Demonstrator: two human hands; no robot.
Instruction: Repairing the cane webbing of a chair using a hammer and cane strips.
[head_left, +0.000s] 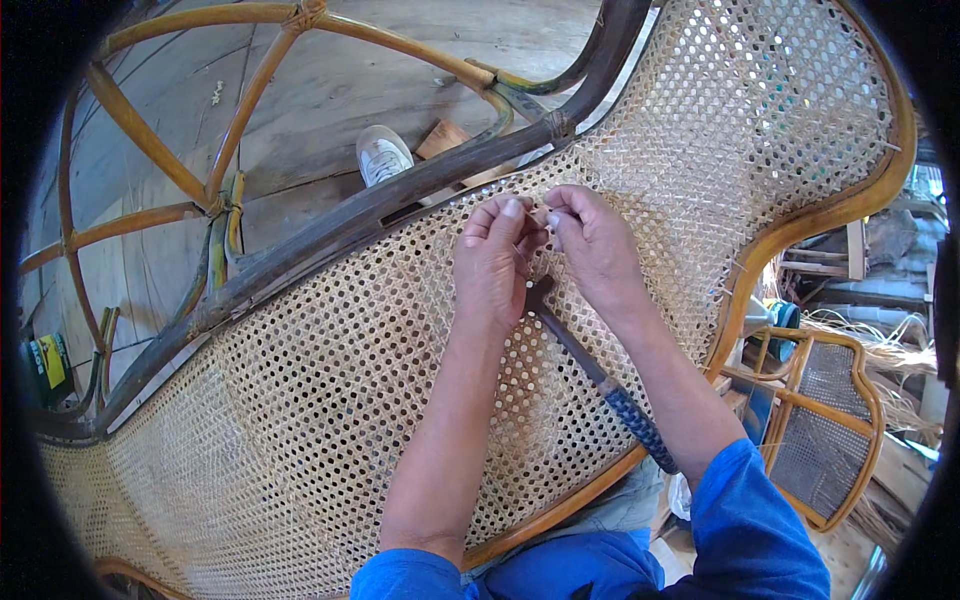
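My left hand [490, 260] and my right hand [600, 250] meet over a panel of woven cane [340, 390], near its dark far rail [400, 195]. Thumb and fingers of both are pinched together, fingertips almost touching. Whatever lies between them is too small to make out. Just below the hands a hammer [575, 350] rests on the cane, its dark metal head partly beside my left wrist. Its grip, wrapped in dark blue braid, points toward my right forearm. A light brown rattan rim [745, 285] borders the panel on the right and near sides.
Beyond the rail stands a bent-rattan frame [250, 110] on a wooden floor. A white shoe [383, 155] and a small wood block [447, 140] are beside the rail. At right are a smaller rattan piece with mesh panels [825, 430] and loose cane strands [880, 350].
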